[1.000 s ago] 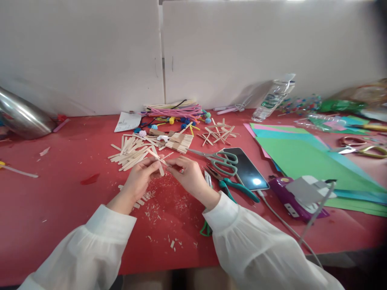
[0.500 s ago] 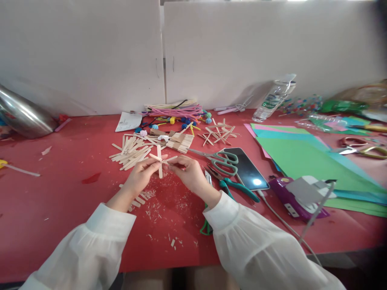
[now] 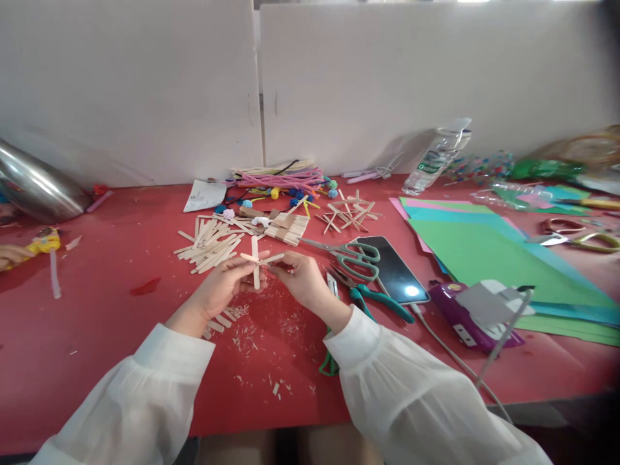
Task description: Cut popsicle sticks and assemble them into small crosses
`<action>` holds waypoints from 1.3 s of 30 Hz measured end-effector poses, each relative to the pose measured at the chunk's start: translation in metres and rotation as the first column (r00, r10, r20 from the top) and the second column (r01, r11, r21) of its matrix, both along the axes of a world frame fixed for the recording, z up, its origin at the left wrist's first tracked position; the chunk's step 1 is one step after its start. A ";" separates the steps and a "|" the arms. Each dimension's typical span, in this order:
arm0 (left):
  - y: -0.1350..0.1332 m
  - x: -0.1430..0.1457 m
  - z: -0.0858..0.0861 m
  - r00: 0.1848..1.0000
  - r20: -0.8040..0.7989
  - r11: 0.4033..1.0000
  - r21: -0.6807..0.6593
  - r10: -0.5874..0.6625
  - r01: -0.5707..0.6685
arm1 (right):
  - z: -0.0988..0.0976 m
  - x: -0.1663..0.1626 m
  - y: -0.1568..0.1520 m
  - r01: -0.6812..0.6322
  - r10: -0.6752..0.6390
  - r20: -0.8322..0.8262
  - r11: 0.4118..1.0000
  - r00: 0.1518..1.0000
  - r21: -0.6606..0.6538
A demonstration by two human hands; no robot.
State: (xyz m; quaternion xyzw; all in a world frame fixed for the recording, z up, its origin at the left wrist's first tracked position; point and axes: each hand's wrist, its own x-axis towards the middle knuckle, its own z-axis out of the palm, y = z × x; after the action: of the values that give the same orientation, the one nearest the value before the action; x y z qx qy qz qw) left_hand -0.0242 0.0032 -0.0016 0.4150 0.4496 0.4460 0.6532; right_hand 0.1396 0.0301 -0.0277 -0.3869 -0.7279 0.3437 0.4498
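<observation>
Both my hands meet over the red table (image 3: 97,336), pinching a small cross of wooden craft sticks (image 3: 256,259). My left hand (image 3: 223,286) grips it from the left with closed fingers. From the right, my right hand (image 3: 301,278) pinches the same cross. One stick stands upright and another lies across it. A loose pile of plain craft sticks (image 3: 209,243) lies just beyond my left hand. Wood shavings (image 3: 252,336) are scattered under my wrists.
Green-handled scissors (image 3: 349,253), pliers (image 3: 372,298), a phone (image 3: 391,268) and a purple glue gun (image 3: 477,313) lie right of my hands. Coloured paper sheets (image 3: 484,252) cover the right side. Pipe cleaners (image 3: 285,179) and finished stick crosses (image 3: 351,213) sit further back. Another person's hand (image 3: 12,256) holds something yellow at far left.
The stick cross has been turned in my fingers so one stick stands upright. At the far left another person's hand with a yellow object has come into view.
</observation>
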 end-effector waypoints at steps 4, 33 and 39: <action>0.000 0.000 0.001 0.998 0.056 0.999 -0.033 -0.013 0.015 | 0.003 0.001 -0.001 -0.011 0.011 0.028 1.000 1.000 0.014; 0.002 0.006 0.000 0.956 -0.227 0.951 0.285 0.186 -0.118 | 0.006 0.005 -0.001 0.010 -0.014 0.094 0.999 0.995 0.045; 0.001 0.008 -0.001 0.971 -0.120 0.968 0.168 0.206 -0.185 | 0.014 0.006 -0.007 0.007 -0.024 0.212 0.997 0.977 0.076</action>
State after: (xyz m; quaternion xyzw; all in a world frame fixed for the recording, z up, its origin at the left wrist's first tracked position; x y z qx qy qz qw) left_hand -0.0157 0.0045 -0.0023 0.4477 0.4958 0.5125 0.5395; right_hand 0.1453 0.0230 -0.0132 -0.4100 -0.7812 0.2692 0.3861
